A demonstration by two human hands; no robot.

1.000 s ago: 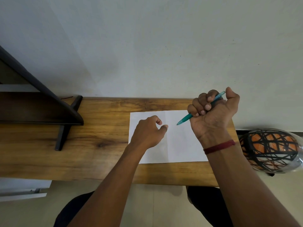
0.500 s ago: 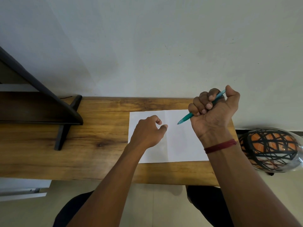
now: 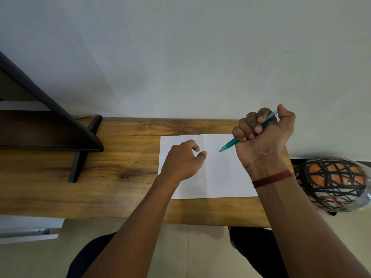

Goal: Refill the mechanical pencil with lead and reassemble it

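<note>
Mechanical pencil (image 3: 230, 143), barrel hidden inside fisted grip of right hand (image 3: 263, 137), left hand (image 3: 180, 161) curled, contents indiscernible.

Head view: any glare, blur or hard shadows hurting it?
Head view: soft even light, only faint shadows under the left hand on the paper; mechanical pencil tip sharp, no motion blur; paper bright but its crease visible; slight sheen on the wrapped orange-and-black object at the right edge.

My right hand (image 3: 263, 135), right of centre, fists round the pencil (image 3: 228, 144), thumb on top. My left hand (image 3: 180, 161), mid-frame, curls loosely, thumb and forefinger apart.
</note>
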